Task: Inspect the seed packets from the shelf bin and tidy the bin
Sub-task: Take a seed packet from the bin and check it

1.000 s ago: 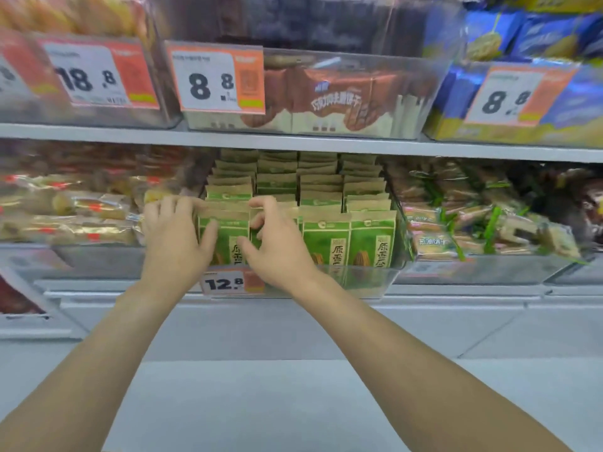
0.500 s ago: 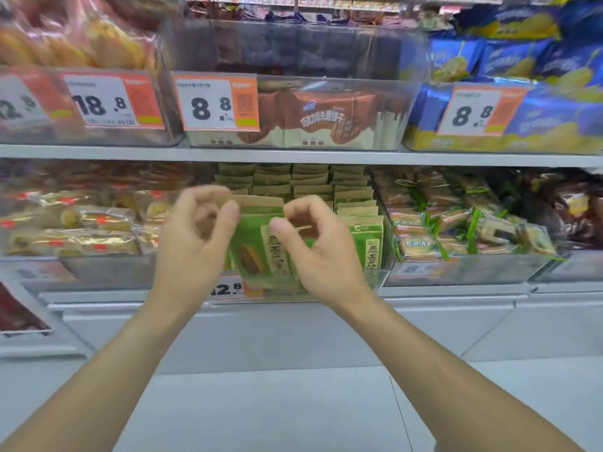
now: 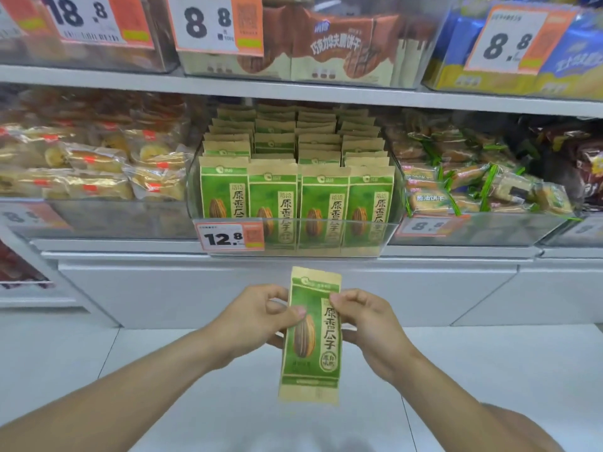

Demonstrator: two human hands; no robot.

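Item 1: seed packet (image 3: 310, 336), green with tan ends, held upright in front of us, below the shelf (image 3: 293, 93) edge and well clear of the bin (image 3: 290, 236). Printed face toward us, sunflower seed picture and label legible.

Item 2: left hand (image 3: 257, 316). Thumb and curled fingers pinch the packet's left edge, about mid-height.

Item 3: right hand (image 3: 365, 324). Fingers curl round the packet's right edge, thumb on the front near the top of the label.

Item 4: clear bin on the middle shelf, price tag (image 3: 230, 237) reading 12.8 on its front left. We count 4 packets across the front row (image 3: 297, 203), all upright and facing out, with further rows stacked behind; how many rows we cannot tell.

Item 5: neighbouring bins, wrapped pastries (image 3: 94, 168) to the left, green-trimmed biscuit packs (image 3: 473, 187) to the right; boxed biscuits (image 3: 329, 44) above.

Step in hand, as we judge it: inspection of 1 packet, front side. The next move likely calls for turning it over to check the back and seals, both hands keeping a light edge grip so the packet does not crease, then returning it upright to the bin's front row and squaring the rows.
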